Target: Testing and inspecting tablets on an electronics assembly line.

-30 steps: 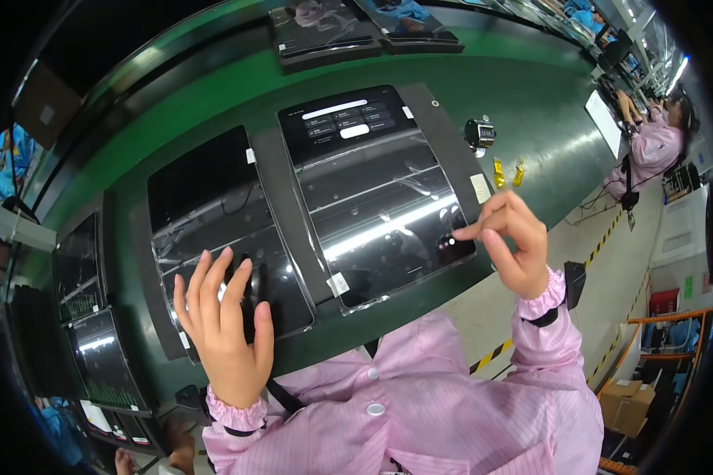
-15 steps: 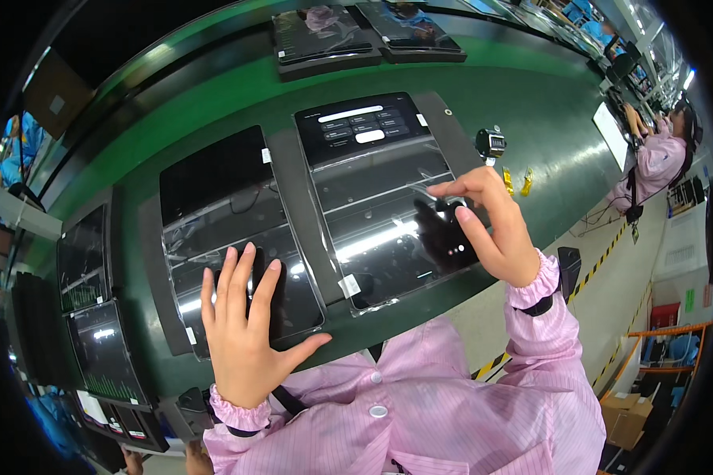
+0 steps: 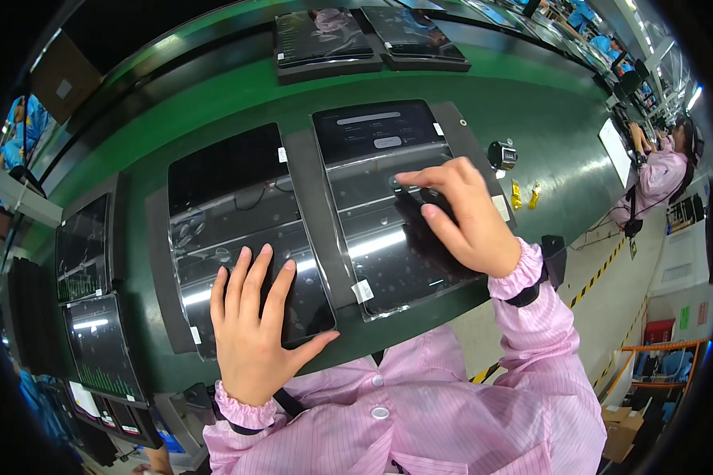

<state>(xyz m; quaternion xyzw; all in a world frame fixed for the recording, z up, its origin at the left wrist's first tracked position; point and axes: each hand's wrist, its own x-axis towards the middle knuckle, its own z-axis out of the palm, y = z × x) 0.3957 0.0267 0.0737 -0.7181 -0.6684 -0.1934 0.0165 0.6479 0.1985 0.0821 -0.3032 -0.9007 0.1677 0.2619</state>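
Observation:
Two dark tablets under clear film lie side by side in front of me, each on a grey pad. My left hand (image 3: 255, 336) rests, fingers spread, over the lower part of the left tablet (image 3: 228, 170), whose screen looks black. Above the right tablet (image 3: 360, 229) is my right hand (image 3: 466, 226), its index finger stretched toward the middle of the screen and its thumb apart. The fingertip is at or just over the glass; I cannot tell whether it touches. A dim menu panel (image 3: 376, 127) glows at that tablet's far end. Neither hand holds anything.
Beside the right tablet are a small tally counter (image 3: 502, 155) and yellow tape pieces (image 3: 516, 194). Two more tablets lie on blocks at the back (image 3: 323, 39), (image 3: 414, 36). Others stand at the left (image 3: 103, 348). A co-worker in pink (image 3: 664, 170) sits at the far right.
My right index finger has moved left and slightly up over the right tablet. The menu panel on its screen has dimmed. My left hand stays spread over the left tablet.

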